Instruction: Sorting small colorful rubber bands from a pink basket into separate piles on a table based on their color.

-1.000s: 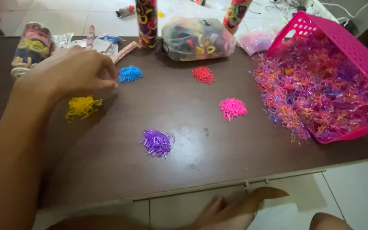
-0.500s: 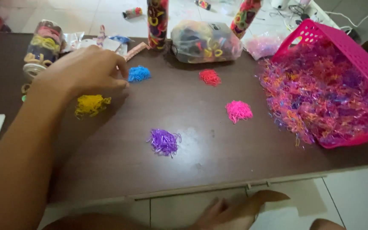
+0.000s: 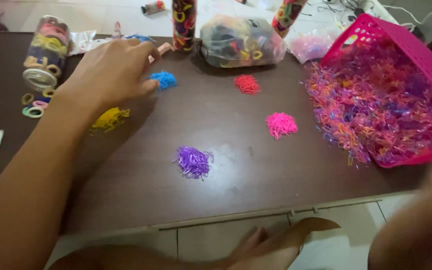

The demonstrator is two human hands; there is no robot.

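Left hand [image 3: 113,70] is stretched out over the dark table [image 3: 141,190], palm down, fingers loosely curled and a bit spread. The thumb tip sits right at the blue pile [image 3: 163,79] of tiny rubber bands, touching its near edge or just about; can't tell if anything is actually pinched between the fingers. The forearm runs from the bottom left corner up across the table and partly covers the yellow pile [image 3: 108,119], which peeks out just under the wrist.

Right hand [image 3: 426,220] is a big blur at the bottom right, below the table edge. No way to tell what the fingers are doing there.

5 sorted piles in all: blue and yellow on the left, red pile [image 3: 247,84] toward the back middle, pink pile [image 3: 281,124] right of centre, purple pile [image 3: 194,162] closest to the front edge. They all sit well apart from each other.

On the right there's a pink basket [image 3: 401,40] tipped on its side, with a mixed heap [image 3: 376,110] of bands spilling out of it onto the table.

Along the back edge: a clear bag [image 3: 240,40] stuffed with hair ties, a tube [image 3: 184,20] of ties standing next to it, and a jar [image 3: 46,52] lying over at the far left with a few loose rings [image 3: 33,106] beside its mouth.
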